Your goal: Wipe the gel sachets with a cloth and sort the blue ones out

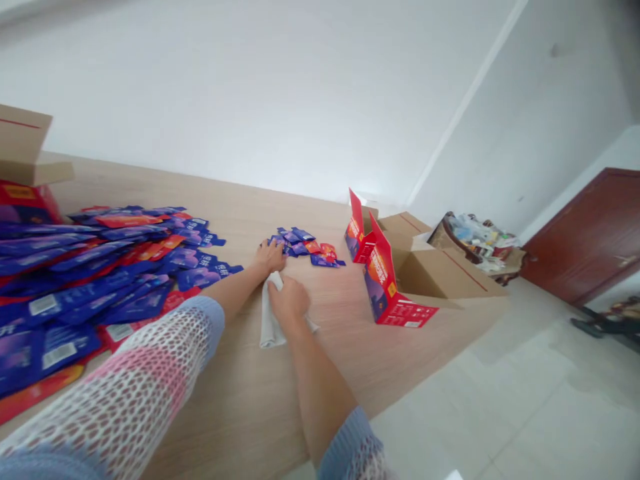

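Observation:
My left hand (271,255) lies on the wooden table, fingers reaching forward and flat against the edge of a small group of blue and purple packets (300,248). A couple of red packets (327,251) sit at the right side of that group. Just nearer to me, my right hand (291,300) is closed over a folded white cloth (270,327), pressing it on the tabletop. Part of the cloth is hidden beneath the hand.
A large heap of blue and red pouches (115,267) spreads over the left of the table (240,393). An open carton (25,167) stands behind it. Open red cartons (395,293) stand at the right. Beyond are a cluttered chair (475,243) and a brown door (590,233).

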`<state>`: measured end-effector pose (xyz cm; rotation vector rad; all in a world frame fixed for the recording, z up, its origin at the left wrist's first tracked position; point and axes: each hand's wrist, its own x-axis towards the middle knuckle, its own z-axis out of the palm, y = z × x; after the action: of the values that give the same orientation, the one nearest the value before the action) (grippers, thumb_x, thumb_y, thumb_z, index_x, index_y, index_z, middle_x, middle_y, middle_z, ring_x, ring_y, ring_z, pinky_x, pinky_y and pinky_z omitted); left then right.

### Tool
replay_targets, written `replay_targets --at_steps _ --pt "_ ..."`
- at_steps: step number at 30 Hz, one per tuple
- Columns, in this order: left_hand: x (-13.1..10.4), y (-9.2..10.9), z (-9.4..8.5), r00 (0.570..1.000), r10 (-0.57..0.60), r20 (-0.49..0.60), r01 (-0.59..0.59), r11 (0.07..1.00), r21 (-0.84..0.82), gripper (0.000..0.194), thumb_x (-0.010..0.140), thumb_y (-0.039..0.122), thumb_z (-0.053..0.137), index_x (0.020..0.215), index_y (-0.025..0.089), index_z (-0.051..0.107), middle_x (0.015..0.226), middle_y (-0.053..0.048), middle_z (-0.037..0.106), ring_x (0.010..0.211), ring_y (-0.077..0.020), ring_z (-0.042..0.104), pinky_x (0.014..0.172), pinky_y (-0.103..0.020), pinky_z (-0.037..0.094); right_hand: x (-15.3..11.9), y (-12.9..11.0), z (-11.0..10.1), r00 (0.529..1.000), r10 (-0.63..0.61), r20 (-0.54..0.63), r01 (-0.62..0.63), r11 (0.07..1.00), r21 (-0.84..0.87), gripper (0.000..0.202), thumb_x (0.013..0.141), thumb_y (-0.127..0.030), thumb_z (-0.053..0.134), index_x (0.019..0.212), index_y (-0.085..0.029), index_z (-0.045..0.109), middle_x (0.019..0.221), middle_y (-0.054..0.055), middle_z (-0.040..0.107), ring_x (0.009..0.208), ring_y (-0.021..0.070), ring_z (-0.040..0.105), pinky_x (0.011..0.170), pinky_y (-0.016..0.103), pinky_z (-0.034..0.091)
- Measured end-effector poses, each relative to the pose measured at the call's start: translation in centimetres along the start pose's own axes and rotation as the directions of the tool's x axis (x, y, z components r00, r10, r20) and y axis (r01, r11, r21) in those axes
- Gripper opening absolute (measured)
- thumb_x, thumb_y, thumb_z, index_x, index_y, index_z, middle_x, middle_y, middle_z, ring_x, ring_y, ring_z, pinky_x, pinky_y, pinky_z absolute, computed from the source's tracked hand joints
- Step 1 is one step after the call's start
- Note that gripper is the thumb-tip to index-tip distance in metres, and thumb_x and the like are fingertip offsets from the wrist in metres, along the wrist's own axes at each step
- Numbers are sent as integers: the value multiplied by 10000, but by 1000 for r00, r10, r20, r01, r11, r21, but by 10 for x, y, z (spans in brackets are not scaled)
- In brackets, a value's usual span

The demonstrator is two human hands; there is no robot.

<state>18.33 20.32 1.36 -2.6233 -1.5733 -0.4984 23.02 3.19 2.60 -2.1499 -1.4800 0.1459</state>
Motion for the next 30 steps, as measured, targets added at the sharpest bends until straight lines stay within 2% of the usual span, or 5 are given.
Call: replay_targets --at_steps 5,12,19,26,30 --pt "-25 -5 -9 996 83 17 -83 997 4 349 931 308 414 1160 77 540 1142 -197 619 1136 -284 559 956 -374 427 13 13 -8 979 140 -151 -129 988 83 410 891 -521 457 981 -206 703 952 138 716 879 275 663 714 333 456" --pt "-88 -28 -51 985 156 -69 -156 988 7 421 904 122 380 1322 137 425 1210 -143 623 1050 -230 637 884 -338 485 8 30 -27 883 243 -402 -165 962 219 436 881 -530 443 945 -186 703 909 144 713 851 285 648 710 336 436" --pt "-150 -59 -102 736 655 -170 -668 661 -343 553 656 -90 339 1030 160 659 1314 -73 598 1240 -147 526 1052 -337 423 -2 25 -60 794 264 -548 0 901 434 506 893 -509 379 993 -115 680 957 172 695 888 281 631 770 332 431" --pt "-190 -87 -113 803 580 134 -476 761 -441 441 620 -46 414 742 215 748 1401 15 523 1420 -225 285 1150 -462 259 -10 18 -52 818 133 -560 68 944 323 478 863 -540 423 907 -141 683 890 159 705 820 273 626 739 319 429" --pt "-207 -90 -108 875 482 46 -438 828 -349 481 639 -18 428 880 238 756 1459 35 455 1428 -228 244 1165 -466 207 -10 19 -44 837 70 -543 68 971 231 457 856 -533 433 862 -152 684 819 129 706 733 241 619 688 290 425"
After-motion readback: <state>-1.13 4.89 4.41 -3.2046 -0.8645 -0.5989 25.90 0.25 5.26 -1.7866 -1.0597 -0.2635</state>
